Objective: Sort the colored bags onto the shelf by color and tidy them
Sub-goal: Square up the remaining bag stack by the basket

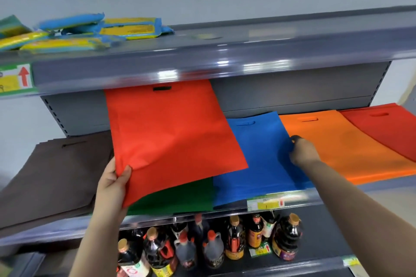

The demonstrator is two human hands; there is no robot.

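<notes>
Two hands work at the middle shelf [292,200], where flat bags lie side by side. The left hand [112,184] pinches the near left corner of a red bag [171,132], thumb on top and the fingers [108,209] curled underneath, so the bag is lifted and tilted, its handle slot up near the underside of the top shelf [225,56]. Beneath its lower edge lies a green bag [180,198], flat on the shelf, with a blue bag [261,159] just beside it on the right and partly under the red one. The right hand [301,150] rests at the right edge of the blue bag, where it meets an orange bag [346,146]; its fingers seem to be curled onto the blue bag's edge, though motion blur and the angle make it hard to tell whether they truly grip it. A second red bag [387,128] lies to the right of the orange one, slightly overlapping it. At the far left of the shelf sits a stack of brown bags [54,173], flat and apart from the lifted red bag. On the top shelf, blue and yellow packets [94,31] lie in a loose pile. Below, dark bottles [234,240] stand crowded on the lower shelf [326,263], and price labels [265,203] are fixed to the shelf fronts.
</notes>
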